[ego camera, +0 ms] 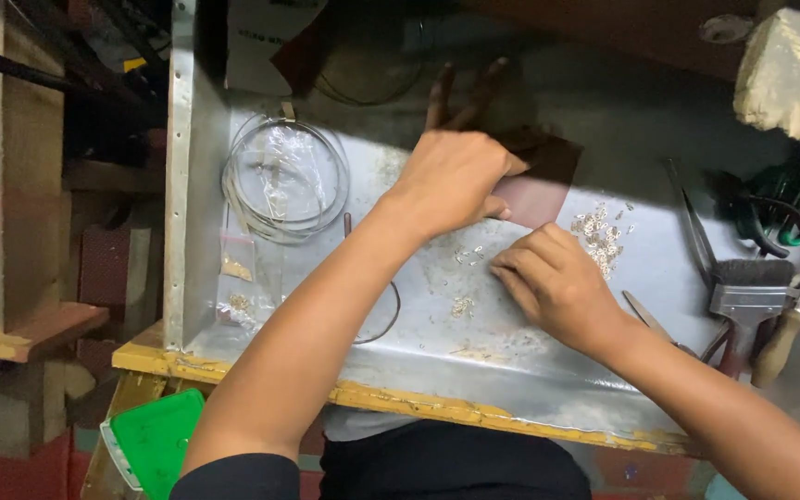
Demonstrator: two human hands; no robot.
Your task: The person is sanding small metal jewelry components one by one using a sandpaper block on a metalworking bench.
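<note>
our left hand (456, 181) pinches a brown sheet (534, 190). right hand (553, 278), fingers curled & empty, sits just below sheet, w/ small bits (599, 236) beside it.

— What is lying on the left of the metal-topped desk (474, 347)?

— A coil of thin wire (284, 181) is resting there, with small clear plastic bags (238, 278) lying just below it.

— And over on the right?

— A flat brush (752, 292) is lying beside a wooden-handled tool (782, 338); long tweezers (692, 222) are stretching up beside it, and green-handled pliers (789, 208) are sitting farther back. A pale block (789, 69) is showing at the top corner.

— Anything below the desk?

— A green container (155, 440) is peeking out at the lower left.
</note>
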